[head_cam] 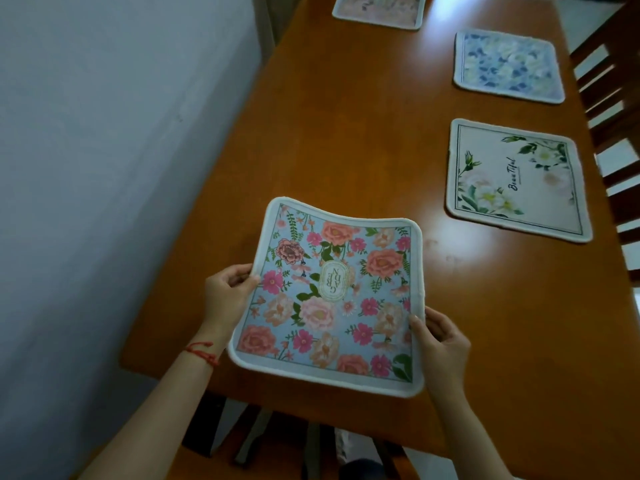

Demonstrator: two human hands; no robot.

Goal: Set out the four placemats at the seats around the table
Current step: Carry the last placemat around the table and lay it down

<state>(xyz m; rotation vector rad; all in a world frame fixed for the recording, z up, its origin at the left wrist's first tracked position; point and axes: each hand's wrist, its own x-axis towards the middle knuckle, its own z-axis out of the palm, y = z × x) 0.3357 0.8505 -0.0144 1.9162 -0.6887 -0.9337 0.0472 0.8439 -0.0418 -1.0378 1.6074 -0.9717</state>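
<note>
Both my hands are on the last mat (329, 299), the blue one with pink and orange flowers. Left hand (227, 296) pinches its left edge, thumb on top; right hand (441, 341) pinches the right edge the same way. Grip on each side is closed on the mat's border.

The mat hangs above the near end of the surface (346, 150), its near edge past the surface's edge, not yet laid down. Its middle sags between my hands and the far edge curves: soft, light, floppy. I judge it needs two-handed edge holds like these to stay flat; one hand would let it fold.

Three other mats lie flat: white rose mat (516, 180) along the right side, blue mat (507, 65) beyond it, pink mat (379, 10) at the far end, partly cut off. Chair (613, 109) backs show at right.

Three placed, one to go, by my reckoning.
</note>
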